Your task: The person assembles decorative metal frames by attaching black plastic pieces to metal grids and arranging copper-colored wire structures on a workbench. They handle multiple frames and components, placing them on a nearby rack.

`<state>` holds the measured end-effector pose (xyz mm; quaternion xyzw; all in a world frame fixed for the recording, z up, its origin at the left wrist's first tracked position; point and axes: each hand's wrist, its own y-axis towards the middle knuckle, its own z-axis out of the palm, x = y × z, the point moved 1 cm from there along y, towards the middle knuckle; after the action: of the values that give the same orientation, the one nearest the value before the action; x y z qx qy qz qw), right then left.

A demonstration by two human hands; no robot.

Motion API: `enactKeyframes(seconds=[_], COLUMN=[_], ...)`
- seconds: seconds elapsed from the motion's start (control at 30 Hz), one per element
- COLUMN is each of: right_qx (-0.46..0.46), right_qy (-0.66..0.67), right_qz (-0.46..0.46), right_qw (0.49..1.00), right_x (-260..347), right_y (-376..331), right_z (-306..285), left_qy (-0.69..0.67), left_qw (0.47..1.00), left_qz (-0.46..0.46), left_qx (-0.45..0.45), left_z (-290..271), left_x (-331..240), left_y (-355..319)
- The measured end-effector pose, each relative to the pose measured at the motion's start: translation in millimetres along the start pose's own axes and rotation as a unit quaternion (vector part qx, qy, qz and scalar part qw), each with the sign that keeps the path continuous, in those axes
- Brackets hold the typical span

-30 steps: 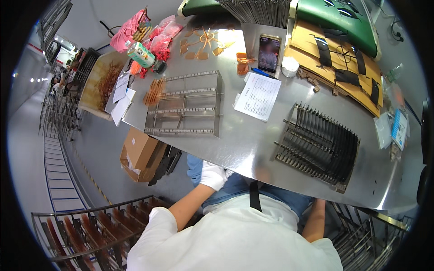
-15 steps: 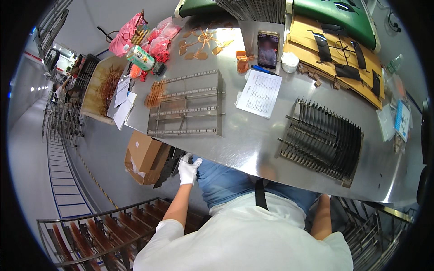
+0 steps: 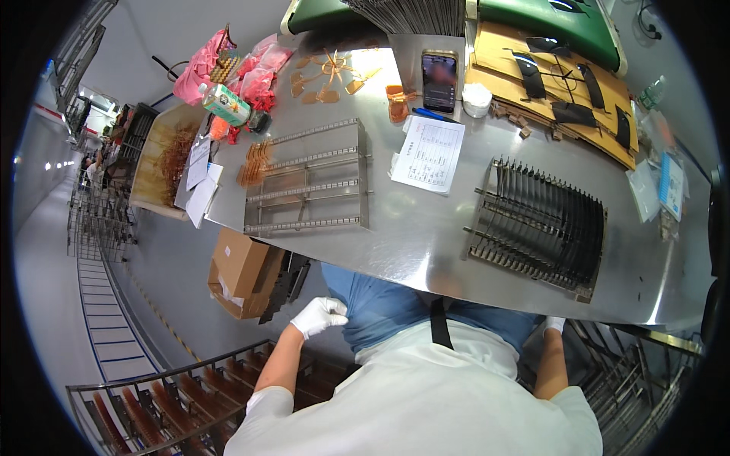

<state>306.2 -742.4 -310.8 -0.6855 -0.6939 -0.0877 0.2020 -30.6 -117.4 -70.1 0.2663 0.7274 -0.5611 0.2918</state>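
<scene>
**Both gloved hands below the worktop edge, nothing held on the surface**

Left hand: white glove, fingers curled loosely against the blue trouser fabric at the person's left thigh. The grip is pressed together on itself or on a fold of cloth; which of the two cannot be told. It sits below and in front of the worktop edge, clear of everything on the surface.

Right hand: white glove, only the knuckles showing beneath the worktop's near edge at the right thigh. State of its grip cannot be told; the fingers are hidden.

Nearest items to the left hand: a stack of dark flat parts leaning beside an open cardboard box on the floor, just to its left and slightly beyond. Neither is touched.

On the worktop above the left hand: an open metal frame rack with toothed rails, a few orange-brown strips lying at its left end. Well apart from the hand.

Above the right hand: a dark slotted rack filled with thin upright plates, close to the near edge of the worktop.

Between the two racks, further back: a printed paper sheet, a phone standing behind it.

Lower left: shelving with reddish-brown parts.
</scene>
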Motion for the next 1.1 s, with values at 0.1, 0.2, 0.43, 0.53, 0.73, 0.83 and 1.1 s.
enactKeyframes(seconds=[0.1, 0.2, 0.43, 0.53, 0.73, 0.83, 1.1], right_qx=[-0.05, 0.267, 0.569, 0.489, 0.148, 0.131, 0.254], right_qy=[-0.087, -0.176, 0.102, 0.149, 0.346, 0.344, 0.232], right_qz=[-0.186, -0.16, -0.16, -0.343, -0.415, -0.503, -0.598], right_qw=[0.977, 0.934, 0.8, 0.788, 0.828, 0.782, 0.724], right_x=[-18.4, 71.4, 327.6, 419.0, 523.1, 540.9, 578.0], right_y=[-7.7, -26.8, -60.8, -62.7, -113.1, -127.5, -134.3], right_z=[-17.7, -99.1, -301.1, -292.5, -193.7, -168.9, -161.2], left_qy=[-0.012, 0.173, -0.033, -0.284, -0.388, -0.452, -0.355], left_qw=[0.999, 0.983, 0.942, 0.856, 0.805, 0.74, 0.69], left_qz=[-0.008, 0.028, 0.32, 0.421, 0.449, 0.492, 0.591], left_qx=[-0.039, -0.055, 0.097, 0.095, 0.013, -0.081, -0.222], left_z=[-6.3, -15.9, 11.0, 62.6, 97.4, 71.2, -3.1], left_x=[-8.2, -73.0, -194.7, -229.8, -289.7, -296.1, -260.6], left_y=[11.4, -7.4, -2.9, 36.8, 45.8, 53.4, 48.5])
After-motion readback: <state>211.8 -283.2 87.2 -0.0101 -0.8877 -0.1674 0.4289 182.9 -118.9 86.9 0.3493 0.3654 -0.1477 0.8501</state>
